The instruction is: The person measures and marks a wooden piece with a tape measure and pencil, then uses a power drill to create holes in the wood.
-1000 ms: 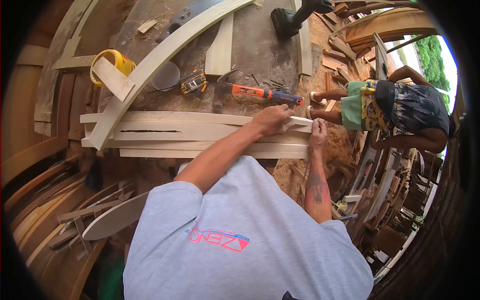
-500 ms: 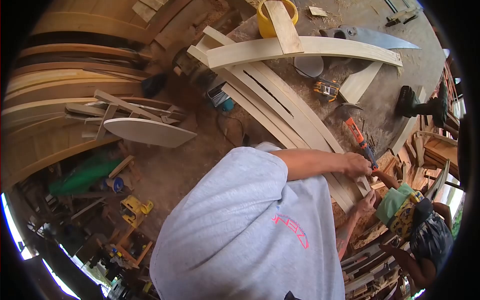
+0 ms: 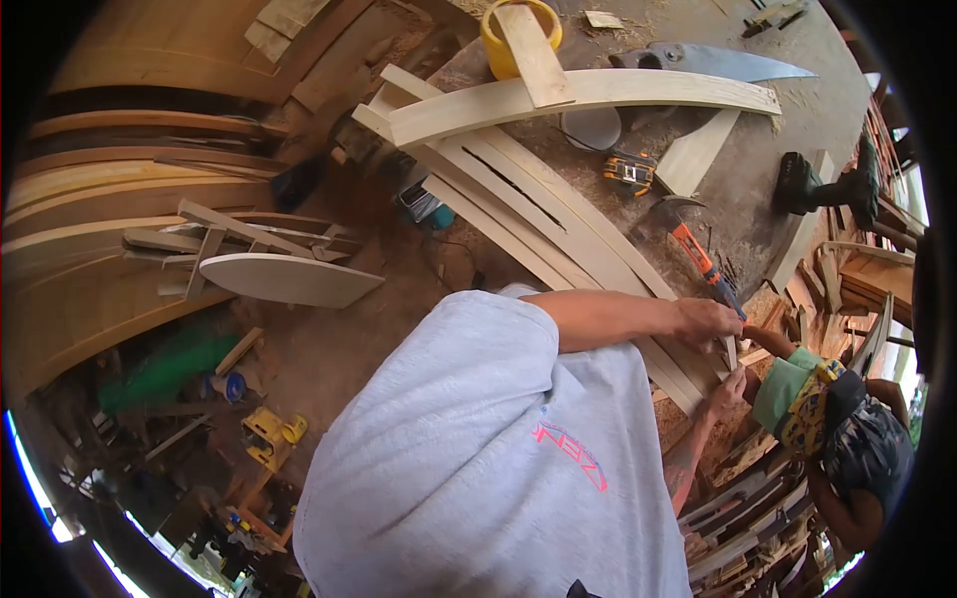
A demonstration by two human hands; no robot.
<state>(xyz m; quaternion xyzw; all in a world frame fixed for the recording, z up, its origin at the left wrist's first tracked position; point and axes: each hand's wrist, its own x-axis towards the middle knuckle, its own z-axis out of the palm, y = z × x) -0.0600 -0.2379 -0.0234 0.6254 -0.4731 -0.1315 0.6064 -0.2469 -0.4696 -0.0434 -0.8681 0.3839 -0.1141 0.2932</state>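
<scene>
My left hand [image 3: 710,323] is closed at the upper end of a small pale wood strip [image 3: 731,352], near the edge of the workbench. Its lower end is pinched by my right hand [image 3: 728,391], whose fingertips are partly hidden. Both hands are over the end of long pale boards [image 3: 598,261] that run diagonally across the bench. Just beyond my left hand lies a claw hammer [image 3: 703,257] with an orange and black handle. Another person's hand [image 3: 756,337] is close to the handle's end.
The other person [image 3: 797,404], in a green sleeve, is close at the right. A curved wooden piece [image 3: 588,92], a hand saw [image 3: 733,66], a tape measure [image 3: 628,173], a cordless drill [image 3: 827,189] and a yellow bucket [image 3: 495,45] are on the bench. Stacked timber [image 3: 150,194] lies left.
The view has shifted slightly, so bench items appear further left. The small wood strip between my hands now stands more upright in view. Both hands stay close together.
</scene>
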